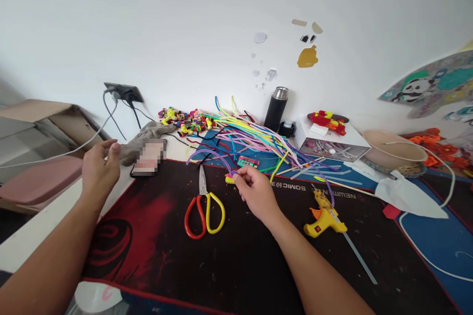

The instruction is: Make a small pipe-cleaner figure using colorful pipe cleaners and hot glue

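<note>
My right hand [255, 193] is closed in a pinch over the middle of the dark mat. Purple pipe cleaners [212, 152] curve up and left from its fingertips. A small yellow and red piece [229, 178] shows beside the fingertips; whether it is joined to the purple stems I cannot tell. My left hand [100, 166] is raised at the left with fingers loosely apart, holding nothing, near a phone [147, 175]. Between the hands lie scissors [203, 194] with one red and one yellow handle, blades pointing away.
Loose coloured pipe cleaners [254, 140] are heaped behind my right hand, next to small finished figures [172, 116]. A black thermos [275, 110] stands by the wall. To the right lie a yellow glue gun [325, 219], a drawer box [332, 145] and a bowl [393, 155].
</note>
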{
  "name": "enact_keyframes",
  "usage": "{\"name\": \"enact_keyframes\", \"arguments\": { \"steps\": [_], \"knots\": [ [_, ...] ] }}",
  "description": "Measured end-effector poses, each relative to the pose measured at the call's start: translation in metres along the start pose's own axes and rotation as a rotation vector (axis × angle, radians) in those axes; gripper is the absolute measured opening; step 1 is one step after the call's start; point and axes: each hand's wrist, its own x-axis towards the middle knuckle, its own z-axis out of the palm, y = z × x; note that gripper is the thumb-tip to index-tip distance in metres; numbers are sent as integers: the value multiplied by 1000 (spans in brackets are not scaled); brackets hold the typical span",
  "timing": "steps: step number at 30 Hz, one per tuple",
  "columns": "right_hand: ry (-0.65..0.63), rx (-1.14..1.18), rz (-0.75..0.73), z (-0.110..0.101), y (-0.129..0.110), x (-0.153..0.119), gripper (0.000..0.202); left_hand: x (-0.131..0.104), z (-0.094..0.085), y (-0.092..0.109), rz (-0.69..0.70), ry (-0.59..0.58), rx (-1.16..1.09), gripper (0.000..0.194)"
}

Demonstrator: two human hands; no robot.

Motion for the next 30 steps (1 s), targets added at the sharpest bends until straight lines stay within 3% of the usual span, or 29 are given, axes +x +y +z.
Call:
{"name": "enact_keyframes", "arguments": {
  "steps": [4, 13, 16, 18, 20, 24, 27, 30],
  "knots": [
    [2, -13, 1, 0, 2, 1, 23, -7, 0, 4, -100, 65, -50, 46],
    [3, -11, -4, 0, 7, 1, 23, -12, -6, 14, -142, 70, -145, 39],
    [19, -1, -8, 0, 8, 1, 24, -15, -13, 28, -149, 68, -173, 39],
    [40, 18, -5, 0, 7, 1, 24, -21, -21, 48, -139, 35, -202, 35],
    [60, 51, 3, 0, 5, 2, 26, -32, -28, 77, -80, -55, -256, 38],
    [100, 111, 5, -1, 2, 2, 27, -59, -32, 144, 163, -548, -586, 41],
    [131, 130, 1, -3, 0, 3, 29, -70, -22, 181, 220, -800, -812, 45],
    [140, 137, -3, -6, 1, 5, 30, -71, -3, 204, 221, -963, -930, 51]
  ]
}}
